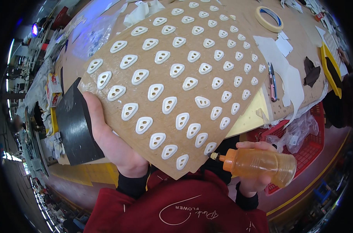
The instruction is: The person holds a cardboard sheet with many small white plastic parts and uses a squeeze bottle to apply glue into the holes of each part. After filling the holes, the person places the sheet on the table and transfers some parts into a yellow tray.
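Observation:
A large brown board [192,112] tilts over the table in front of me, with rows of small white rounded-triangle pieces [156,92] on it, each with holes in its middle. My left hand [102,124] grips the board at its left edge, thumb along the rim and the other fingers hidden beneath. In my right hand [258,180] lies a squeeze bottle [262,163] of amber liquid with an orange cap. Its dark nozzle points left, close to a white piece [210,148] at the board's near right edge; whether they touch I cannot tell.
A roll of masking tape [269,19] and pink-handled snips [272,83] lie on the table at right, beside white sheet scraps [281,66]. Below the table's right edge stands a red basket [314,139] with clear plastic. A black sheet [73,124] overhangs at left.

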`<state>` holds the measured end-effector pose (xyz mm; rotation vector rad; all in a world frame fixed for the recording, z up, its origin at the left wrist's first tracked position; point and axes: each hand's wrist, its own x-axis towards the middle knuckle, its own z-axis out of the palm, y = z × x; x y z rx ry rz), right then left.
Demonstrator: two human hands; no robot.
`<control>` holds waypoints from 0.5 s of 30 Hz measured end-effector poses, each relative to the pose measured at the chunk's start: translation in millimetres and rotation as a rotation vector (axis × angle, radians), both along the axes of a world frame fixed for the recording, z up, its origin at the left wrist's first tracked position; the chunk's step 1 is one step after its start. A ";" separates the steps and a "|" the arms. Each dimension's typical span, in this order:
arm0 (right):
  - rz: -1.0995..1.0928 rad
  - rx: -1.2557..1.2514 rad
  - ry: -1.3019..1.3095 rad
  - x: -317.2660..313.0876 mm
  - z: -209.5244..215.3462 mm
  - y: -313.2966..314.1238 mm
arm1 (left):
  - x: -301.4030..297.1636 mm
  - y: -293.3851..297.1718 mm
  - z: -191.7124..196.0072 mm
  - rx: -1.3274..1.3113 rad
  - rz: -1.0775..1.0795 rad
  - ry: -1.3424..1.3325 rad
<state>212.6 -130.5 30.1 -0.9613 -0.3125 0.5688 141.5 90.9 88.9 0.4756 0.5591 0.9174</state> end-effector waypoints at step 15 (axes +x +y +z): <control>0.128 -0.148 -0.757 20.7 24.2 1.3 | 1.1 -10.3 4.4 0.117 0.055 0.039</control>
